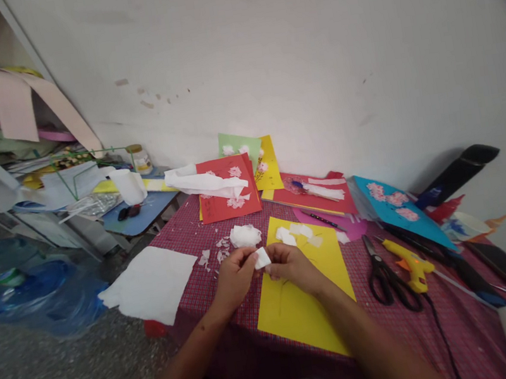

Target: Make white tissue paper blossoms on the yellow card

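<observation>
A small folded square of white tissue paper (261, 258) is pinched between both hands. My left hand (236, 275) grips its left edge with thumb and fingers together. From the other side, my right hand (294, 265) holds the right edge, fingers closed. Beneath my right hand lies a yellow sheet of paper (310, 308), bearing thin drawn lines. Several white tissue pieces (285, 235) rest near its top. Just beyond my left hand sits a crumpled white tissue pile (245, 235), with torn scraps (222, 252) beside it.
Black scissors (387, 283) and a yellow glue gun (414, 266) lie to the right. Red cards (227, 181) with pink flowers, a blue card (411, 216) and a black pen (324, 221) are farther back. A large white sheet (152, 282) overhangs the table's left edge.
</observation>
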A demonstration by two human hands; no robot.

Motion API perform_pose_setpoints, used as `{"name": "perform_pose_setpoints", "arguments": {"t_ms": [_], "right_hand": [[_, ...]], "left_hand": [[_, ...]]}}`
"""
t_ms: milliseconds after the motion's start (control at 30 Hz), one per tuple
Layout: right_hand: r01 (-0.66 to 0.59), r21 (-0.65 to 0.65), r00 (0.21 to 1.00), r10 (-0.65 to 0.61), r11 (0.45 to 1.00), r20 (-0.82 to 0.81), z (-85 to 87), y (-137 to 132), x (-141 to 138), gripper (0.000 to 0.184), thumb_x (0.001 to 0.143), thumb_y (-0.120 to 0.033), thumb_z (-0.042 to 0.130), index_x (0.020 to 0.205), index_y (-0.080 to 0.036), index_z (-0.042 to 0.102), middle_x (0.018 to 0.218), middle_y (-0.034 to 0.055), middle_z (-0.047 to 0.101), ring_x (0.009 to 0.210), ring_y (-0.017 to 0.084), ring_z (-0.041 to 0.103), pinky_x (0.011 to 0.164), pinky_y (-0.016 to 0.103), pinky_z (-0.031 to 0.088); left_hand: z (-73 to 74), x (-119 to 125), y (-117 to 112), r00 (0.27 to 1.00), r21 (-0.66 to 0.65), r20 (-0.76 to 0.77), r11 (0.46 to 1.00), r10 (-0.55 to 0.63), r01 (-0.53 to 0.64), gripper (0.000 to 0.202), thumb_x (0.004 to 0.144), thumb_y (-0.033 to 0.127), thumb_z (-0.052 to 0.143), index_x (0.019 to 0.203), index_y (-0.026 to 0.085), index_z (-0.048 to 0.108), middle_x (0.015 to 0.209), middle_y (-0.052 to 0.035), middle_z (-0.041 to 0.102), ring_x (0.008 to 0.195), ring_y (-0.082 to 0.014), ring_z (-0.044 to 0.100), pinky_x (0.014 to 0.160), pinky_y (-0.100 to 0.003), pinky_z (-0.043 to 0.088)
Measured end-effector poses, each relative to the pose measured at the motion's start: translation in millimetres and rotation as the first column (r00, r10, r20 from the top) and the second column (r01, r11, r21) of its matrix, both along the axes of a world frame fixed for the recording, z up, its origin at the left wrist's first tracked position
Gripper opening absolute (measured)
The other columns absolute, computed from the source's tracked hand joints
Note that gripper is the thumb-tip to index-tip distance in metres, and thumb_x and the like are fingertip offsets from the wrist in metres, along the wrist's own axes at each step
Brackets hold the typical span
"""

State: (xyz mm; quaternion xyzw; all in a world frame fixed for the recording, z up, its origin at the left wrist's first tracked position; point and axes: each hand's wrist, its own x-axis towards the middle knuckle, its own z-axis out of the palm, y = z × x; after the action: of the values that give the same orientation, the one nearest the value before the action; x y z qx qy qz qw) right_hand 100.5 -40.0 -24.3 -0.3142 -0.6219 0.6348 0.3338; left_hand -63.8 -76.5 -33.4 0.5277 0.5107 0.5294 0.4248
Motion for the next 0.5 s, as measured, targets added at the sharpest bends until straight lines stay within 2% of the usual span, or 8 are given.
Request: {"name": "perform_pose_setpoints", "arguments": {"t_ms": [100,167,267,333,500], "right_hand": [[0.124,0.122,0.992,-0.121,0.985,-0.034,-0.2,-2.4,-0.7,0.027,0.073,-0.027,0.07,0.094,-0.02,0.054,0.081,0.0002,0.059,0.066,0.012,0.054,0.062,0.025,0.043],[0.189,0.24,0.98,-0.199,0.952,0.017,1.1,-5.5,-0.3,0.024,0.076,-0.028,0.068,0.093,-0.021,0.053,0.079,-0.0004,0.056,0.066,0.012,0.052,0.062,0.025,0.043],[0.151,0.453,0.964,-0.232,0.878,0.128,4.2,-10.4,-0.7,0.015,0.078,-0.027,0.066,0.088,-0.021,0.056,0.085,0.0026,0.055,0.071,0.014,0.051,0.064,0.027,0.044],[0.111,0.548,0.956,-0.24,0.829,0.169,5.8,-12.5,-2.0,0.01,0.078,-0.025,0.066,0.086,-0.021,0.06,0.091,0.0049,0.054,0.076,0.016,0.052,0.066,0.028,0.045],[0.079,0.591,0.944,-0.251,0.802,0.213,5.2,-11.7,-4.6,0.003,0.083,-0.024,0.062,0.081,-0.022,0.063,0.08,0.0031,0.054,0.072,0.015,0.051,0.065,0.027,0.043]], "left_hand": [[0.6,0.8,-0.4,0.999,-0.018,0.031,1.0,-0.006,0.007,0.02,0.083,0.033,0.054,0.087,0.017,0.066,0.073,-0.0007,0.065,0.061,-0.0129,0.057,0.057,-0.023,0.045],[0.1,1.3,-0.4,0.999,-0.021,0.04,1.0,0.001,0.0,0.019,0.083,0.032,0.055,0.086,0.017,0.066,0.073,-0.0005,0.065,0.06,-0.0126,0.057,0.055,-0.022,0.045],[-0.5,1.3,-0.1,0.999,-0.018,0.031,1.0,0.008,-0.007,0.02,0.083,0.032,0.055,0.086,0.017,0.066,0.074,-0.0007,0.065,0.062,-0.0128,0.057,0.056,-0.022,0.045],[-0.2,1.0,0.1,1.0,-0.01,0.01,1.0,0.011,-0.011,0.019,0.082,0.032,0.056,0.086,0.017,0.067,0.076,-0.0012,0.066,0.066,-0.0132,0.058,0.058,-0.022,0.046],[-0.6,0.5,0.8,1.0,-0.016,-0.005,1.0,0.008,-0.008,0.019,0.081,0.031,0.057,0.088,0.017,0.068,0.077,-0.0015,0.067,0.066,-0.013,0.059,0.058,-0.022,0.046]]}}
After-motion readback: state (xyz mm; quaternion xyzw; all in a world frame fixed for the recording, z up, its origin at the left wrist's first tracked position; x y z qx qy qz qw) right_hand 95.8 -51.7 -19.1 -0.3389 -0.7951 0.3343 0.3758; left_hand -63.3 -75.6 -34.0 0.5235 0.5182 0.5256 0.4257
